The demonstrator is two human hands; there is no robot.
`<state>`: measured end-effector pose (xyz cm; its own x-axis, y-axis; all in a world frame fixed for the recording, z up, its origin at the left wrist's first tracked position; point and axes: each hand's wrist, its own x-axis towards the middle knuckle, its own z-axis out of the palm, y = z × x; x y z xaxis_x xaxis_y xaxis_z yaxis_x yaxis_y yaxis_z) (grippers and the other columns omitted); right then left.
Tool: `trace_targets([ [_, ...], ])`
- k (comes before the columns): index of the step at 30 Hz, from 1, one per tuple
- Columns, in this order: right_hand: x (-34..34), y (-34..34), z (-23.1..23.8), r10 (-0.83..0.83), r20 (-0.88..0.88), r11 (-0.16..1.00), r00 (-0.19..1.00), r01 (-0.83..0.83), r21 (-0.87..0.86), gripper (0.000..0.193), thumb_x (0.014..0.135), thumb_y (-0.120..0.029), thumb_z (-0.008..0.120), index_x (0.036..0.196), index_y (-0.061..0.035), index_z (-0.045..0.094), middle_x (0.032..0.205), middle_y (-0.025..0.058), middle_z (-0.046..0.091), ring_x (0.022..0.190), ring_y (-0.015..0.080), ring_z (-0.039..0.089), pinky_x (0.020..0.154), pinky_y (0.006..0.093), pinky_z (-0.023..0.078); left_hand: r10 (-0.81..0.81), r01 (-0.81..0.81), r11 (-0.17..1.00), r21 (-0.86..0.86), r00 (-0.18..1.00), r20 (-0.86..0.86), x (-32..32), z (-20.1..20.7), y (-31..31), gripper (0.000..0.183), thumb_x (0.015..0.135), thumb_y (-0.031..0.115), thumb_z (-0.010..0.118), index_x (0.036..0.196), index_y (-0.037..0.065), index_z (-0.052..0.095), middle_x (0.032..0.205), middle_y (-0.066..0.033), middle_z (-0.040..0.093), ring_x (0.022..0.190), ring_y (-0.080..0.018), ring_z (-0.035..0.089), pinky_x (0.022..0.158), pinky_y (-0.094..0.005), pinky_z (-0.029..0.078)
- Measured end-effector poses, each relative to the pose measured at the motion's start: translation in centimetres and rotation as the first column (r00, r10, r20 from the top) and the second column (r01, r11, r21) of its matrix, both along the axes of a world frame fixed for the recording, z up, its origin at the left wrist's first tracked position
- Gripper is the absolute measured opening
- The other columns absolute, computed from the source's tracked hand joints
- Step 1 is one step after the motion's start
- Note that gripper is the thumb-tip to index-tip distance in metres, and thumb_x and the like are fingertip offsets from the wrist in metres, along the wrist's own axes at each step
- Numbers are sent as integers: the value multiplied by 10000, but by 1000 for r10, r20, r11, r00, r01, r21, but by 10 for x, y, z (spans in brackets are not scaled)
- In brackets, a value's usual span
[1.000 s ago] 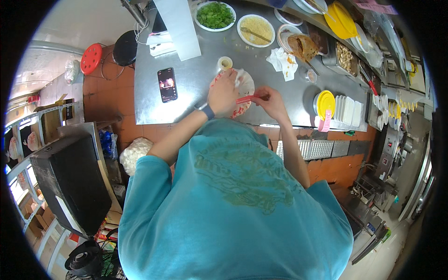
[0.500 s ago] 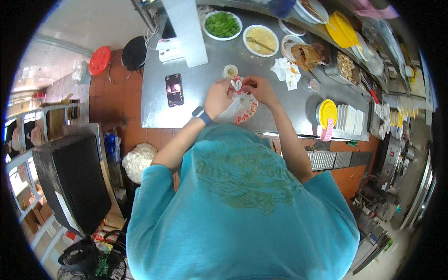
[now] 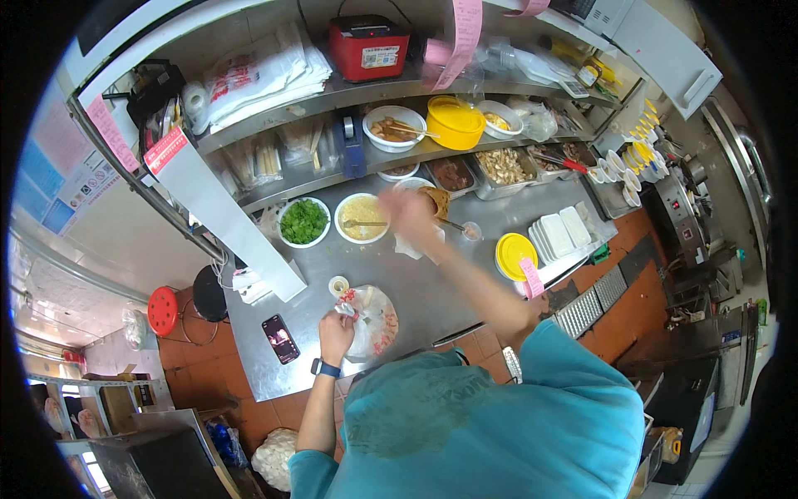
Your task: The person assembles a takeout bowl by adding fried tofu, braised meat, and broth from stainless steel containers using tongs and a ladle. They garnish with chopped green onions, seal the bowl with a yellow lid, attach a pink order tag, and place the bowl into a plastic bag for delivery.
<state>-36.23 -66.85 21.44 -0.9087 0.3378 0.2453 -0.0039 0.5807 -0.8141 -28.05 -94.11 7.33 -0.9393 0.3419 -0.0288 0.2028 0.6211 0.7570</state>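
Note:
At the near side of the steel table, my left hand pinches the gathered top of a white plastic bag with red print. The bag lies full and rounded on the tabletop, and what is inside cannot be made out. A roll of tape sits just beyond my left hand. My right hand is stretched far forward, smeared by motion, over the area beside the bowl of chopped garlic. Its fingers are too blurred to read. Crumpled white tissue lies beneath my right wrist.
A phone lies on the left. A bowl of chopped greens stands beyond it. White lidded boxes and a yellow-lidded tub are at right. Above the table run shelves with bags, a red printer and a hanging pink slip.
My right hand has left the bag and swung forward toward the shelf. The left hand stays at the bag's top. The view has tipped up, bringing in the shelves.

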Motion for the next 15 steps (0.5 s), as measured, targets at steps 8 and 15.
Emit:
trace_targets([
  [8, -155, 195, 274, -29, -472, 700, 881, -320, -639, 230, 924, -240, 679, 992, -20, 669, 903, 62, 680, 855, 174, 636, 703, 333, 502, 147, -148, 988, 39, 989, 29, 48, -10, 24, 322, 831, 129, 716, 1095, -31, 625, 1038, -245, 652, 947, -402, 640, 837, -454, 512],
  [15, -64, 188, 223, 95, -381, 895, 920, -246, -371, 277, 929, -250, 686, 1069, -14, 651, 867, 87, 666, 760, 185, 642, 644, 341, 502, 326, -332, 922, 200, 943, 67, 45, -45, 36, 390, 1049, 297, 494, 1076, -71, 619, 939, -251, 699, 823, -291, 707, 637, -399, 540],
])
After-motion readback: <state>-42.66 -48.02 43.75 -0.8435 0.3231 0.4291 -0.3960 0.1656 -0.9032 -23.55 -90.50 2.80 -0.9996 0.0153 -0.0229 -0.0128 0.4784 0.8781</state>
